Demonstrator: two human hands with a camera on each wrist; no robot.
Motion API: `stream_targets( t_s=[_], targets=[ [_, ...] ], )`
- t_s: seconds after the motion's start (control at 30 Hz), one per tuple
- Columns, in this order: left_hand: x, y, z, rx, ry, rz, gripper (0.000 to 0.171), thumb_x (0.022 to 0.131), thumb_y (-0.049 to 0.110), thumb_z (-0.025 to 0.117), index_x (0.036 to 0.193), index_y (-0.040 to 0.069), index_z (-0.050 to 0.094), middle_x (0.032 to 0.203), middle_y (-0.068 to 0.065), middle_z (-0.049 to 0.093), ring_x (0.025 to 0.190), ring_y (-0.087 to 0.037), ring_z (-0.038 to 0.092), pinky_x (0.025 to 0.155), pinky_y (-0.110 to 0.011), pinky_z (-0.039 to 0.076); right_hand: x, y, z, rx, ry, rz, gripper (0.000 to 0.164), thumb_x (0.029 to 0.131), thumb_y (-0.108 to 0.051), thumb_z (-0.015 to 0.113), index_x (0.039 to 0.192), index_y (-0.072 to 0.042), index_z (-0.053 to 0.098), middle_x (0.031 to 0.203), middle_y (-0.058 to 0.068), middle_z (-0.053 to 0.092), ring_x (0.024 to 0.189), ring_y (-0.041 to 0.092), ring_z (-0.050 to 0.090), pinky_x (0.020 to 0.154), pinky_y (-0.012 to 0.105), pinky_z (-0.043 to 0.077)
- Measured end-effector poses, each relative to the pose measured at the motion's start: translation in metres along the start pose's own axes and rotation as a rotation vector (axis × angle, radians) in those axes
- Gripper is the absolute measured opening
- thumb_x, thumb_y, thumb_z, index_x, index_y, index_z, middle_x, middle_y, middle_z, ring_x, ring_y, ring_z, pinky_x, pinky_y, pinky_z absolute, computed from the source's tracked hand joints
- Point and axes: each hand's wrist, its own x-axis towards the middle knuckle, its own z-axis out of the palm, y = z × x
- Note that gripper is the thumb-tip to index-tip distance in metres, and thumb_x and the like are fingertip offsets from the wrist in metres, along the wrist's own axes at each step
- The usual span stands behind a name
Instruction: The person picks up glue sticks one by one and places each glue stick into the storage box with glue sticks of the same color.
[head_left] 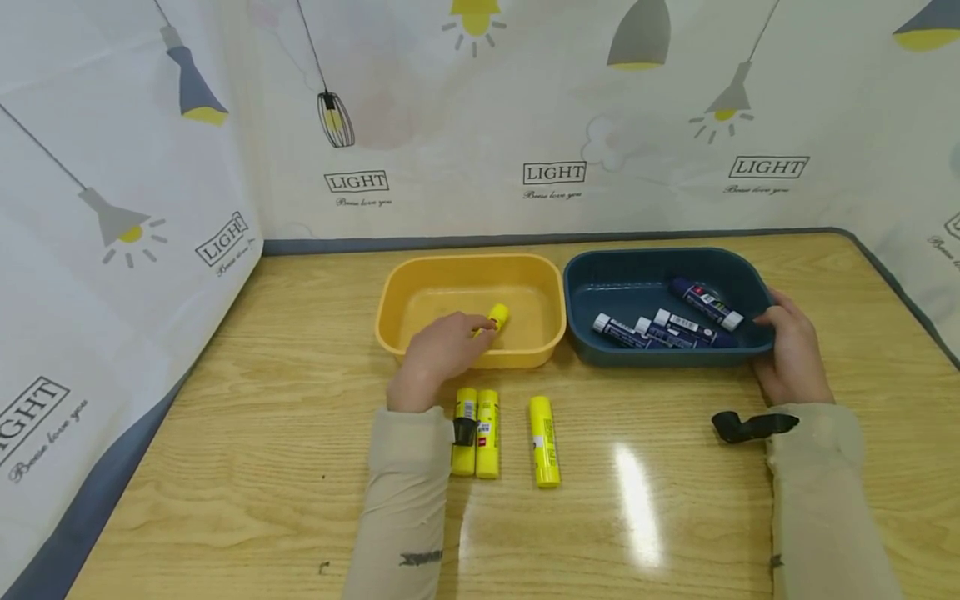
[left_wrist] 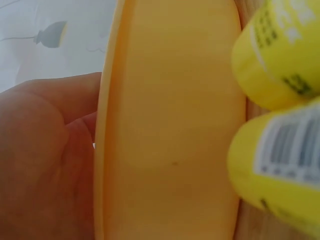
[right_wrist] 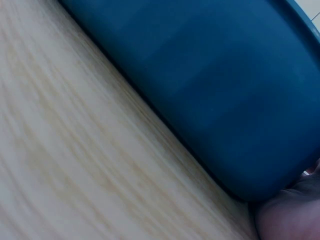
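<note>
My left hand reaches over the front rim of the yellow bin and holds a yellow glue stick inside it; its lower part is hidden behind the fingers. At the right end of the blue bin, my right hand grips the wall, thumb at the rim. Several navy glue sticks with white ends, one of them a navy glue stick at the back, lie in the blue bin. In the left wrist view, the yellow bin's outer wall stands between the hand and two blurred yellow glue sticks.
In front of the yellow bin, a pair of yellow glue sticks lies side by side, partly behind the left wrist's black strap piece. Another yellow glue stick lies to their right on the wooden table. A printed backdrop closes off the back.
</note>
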Motion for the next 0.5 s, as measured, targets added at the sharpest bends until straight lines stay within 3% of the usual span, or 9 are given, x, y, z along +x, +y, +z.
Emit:
stream_targets(
  t_s=[0.17,0.5],
  targets=[
    [-0.001,0.000,-0.002,-0.047,0.009,0.017,0.036,0.092,0.036,0.043,0.123,0.022,0.054,0.122,-0.001,0.054,0.111,-0.019,0.047,0.091,-0.037,0.038,-0.001,0.000,0.000,-0.010,0.003,0.005,0.051,0.088,0.000,0.044,0.135,-0.018,0.038,0.142,-0.001,0.024,0.127,0.010,0.024,0.084,0.019,0.043],
    [-0.012,0.010,-0.015,-0.157,0.117,0.107,0.038,0.091,0.040,0.045,0.122,0.020,0.055,0.118,0.001,0.055,0.101,-0.016,0.053,0.083,-0.033,0.043,-0.001,-0.001,0.001,-0.024,0.004,0.002,0.051,0.089,-0.001,0.041,0.137,-0.018,0.035,0.142,-0.002,0.023,0.128,0.009,0.022,0.088,0.019,0.040]
  ],
)
